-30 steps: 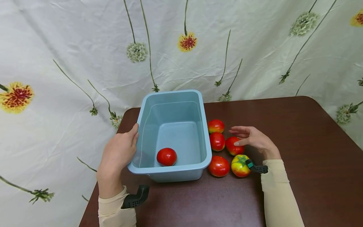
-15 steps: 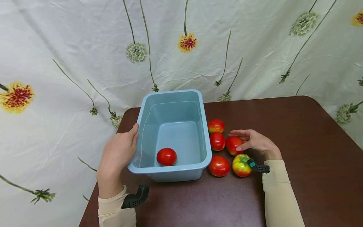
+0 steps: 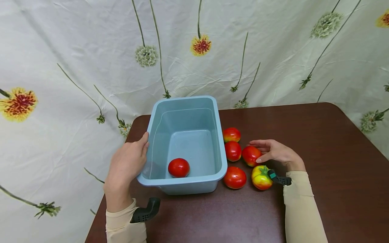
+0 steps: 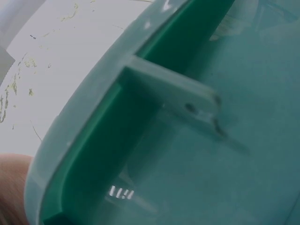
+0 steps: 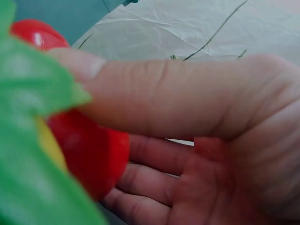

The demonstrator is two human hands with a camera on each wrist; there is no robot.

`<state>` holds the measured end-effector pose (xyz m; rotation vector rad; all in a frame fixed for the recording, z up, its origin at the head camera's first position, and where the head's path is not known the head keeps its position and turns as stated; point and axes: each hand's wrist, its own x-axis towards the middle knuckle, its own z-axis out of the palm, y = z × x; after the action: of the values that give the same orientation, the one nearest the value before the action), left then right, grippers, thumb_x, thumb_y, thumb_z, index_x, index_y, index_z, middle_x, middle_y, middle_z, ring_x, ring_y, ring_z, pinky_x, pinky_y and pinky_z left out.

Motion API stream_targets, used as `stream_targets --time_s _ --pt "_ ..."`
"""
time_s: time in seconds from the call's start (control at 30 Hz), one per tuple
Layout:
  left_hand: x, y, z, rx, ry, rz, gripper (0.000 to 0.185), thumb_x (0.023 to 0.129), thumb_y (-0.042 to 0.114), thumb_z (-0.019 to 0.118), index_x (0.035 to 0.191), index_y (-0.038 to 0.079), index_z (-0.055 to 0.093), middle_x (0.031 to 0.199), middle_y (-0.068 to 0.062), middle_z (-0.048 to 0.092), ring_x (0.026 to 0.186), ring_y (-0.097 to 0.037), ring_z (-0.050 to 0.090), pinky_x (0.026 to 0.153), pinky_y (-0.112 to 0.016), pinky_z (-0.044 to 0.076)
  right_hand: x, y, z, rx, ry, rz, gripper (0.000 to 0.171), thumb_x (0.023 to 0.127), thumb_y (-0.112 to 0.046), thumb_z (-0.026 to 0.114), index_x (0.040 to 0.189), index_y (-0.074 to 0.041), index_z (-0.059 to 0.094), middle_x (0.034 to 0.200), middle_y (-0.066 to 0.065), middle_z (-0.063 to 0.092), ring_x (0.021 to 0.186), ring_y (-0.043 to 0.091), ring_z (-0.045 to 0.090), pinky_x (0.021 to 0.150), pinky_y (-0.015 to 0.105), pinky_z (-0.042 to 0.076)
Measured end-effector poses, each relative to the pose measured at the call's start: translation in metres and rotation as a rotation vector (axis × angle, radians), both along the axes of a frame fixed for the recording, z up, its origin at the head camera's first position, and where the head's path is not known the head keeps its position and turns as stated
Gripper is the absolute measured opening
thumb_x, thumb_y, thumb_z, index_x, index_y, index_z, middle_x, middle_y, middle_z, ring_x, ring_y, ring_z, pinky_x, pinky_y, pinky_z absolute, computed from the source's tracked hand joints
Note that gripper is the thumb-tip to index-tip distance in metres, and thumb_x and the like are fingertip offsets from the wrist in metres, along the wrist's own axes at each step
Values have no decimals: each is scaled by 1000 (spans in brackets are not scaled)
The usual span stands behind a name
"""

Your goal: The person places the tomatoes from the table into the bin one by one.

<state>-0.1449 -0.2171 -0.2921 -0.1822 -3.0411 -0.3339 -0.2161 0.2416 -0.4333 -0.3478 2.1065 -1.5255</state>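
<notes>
A light blue plastic bin (image 3: 182, 99) stands on the brown table (image 3: 319, 141) with one red tomato (image 3: 178, 167) inside, near its front wall. My left hand (image 3: 142, 145) holds the bin's left rim, thumb on top; the left wrist view shows only the rim's underside (image 4: 93, 122). My right hand (image 3: 262, 152) wraps a red tomato (image 3: 250, 155) to the right of the bin, thumb on its near side and fingers behind it. In the right wrist view the thumb (image 5: 154, 98) lies across that tomato (image 5: 89, 154).
Beside the bin lie two more red tomatoes (image 3: 231, 134) (image 3: 232, 151), another red one (image 3: 234, 177) at the front, and a yellow-red tomato with a green calyx (image 3: 260, 177) near my right wrist. A flowered cloth (image 3: 76, 67) hangs behind the table.
My right hand has come down from above the tomatoes and closed its thumb and fingers round the red one. The left hand and the bin have stayed still.
</notes>
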Motion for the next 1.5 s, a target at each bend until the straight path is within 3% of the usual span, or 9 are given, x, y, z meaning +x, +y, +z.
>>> stream_targets --time_s 0.33,0.63,0.9,1.23,1.5 --pt "2 2 0 -9 5 -2 47 101 17 45 146 1 41 107 -30 66 86 -38 66 65 -47 51 1 0 0 -19 -42 5 75 79 -12 77 145 -2 41 141 25 51 117 29 60 88 31 55" --pt "1 2 -1 -10 11 0 48 101 17 47 146 1 41 96 -27 68 82 -36 66 64 -45 51 1 1 2 7 4 -18 70 80 -12 78 141 1 47 130 24 60 107 25 66 85 32 56" --pt "3 2 -2 -15 30 0 47 101 16 46 145 0 42 99 -28 68 83 -36 66 63 -45 51 3 1 10 19 71 -105 67 80 -14 78 140 -5 50 133 22 59 110 24 65 86 29 56" --pt "3 3 -2 -11 12 6 48 101 17 47 146 1 41 106 -30 67 84 -37 66 63 -45 51 7 -1 30 -165 110 -171 65 85 -7 73 142 4 43 115 -10 68 102 7 68 85 25 55" --pt "4 2 -1 -14 4 8 48 101 17 46 146 1 41 109 -30 66 85 -38 66 64 -45 51 10 -7 44 -252 118 -194 59 87 -3 70 140 4 45 112 -10 70 102 9 69 84 24 55"
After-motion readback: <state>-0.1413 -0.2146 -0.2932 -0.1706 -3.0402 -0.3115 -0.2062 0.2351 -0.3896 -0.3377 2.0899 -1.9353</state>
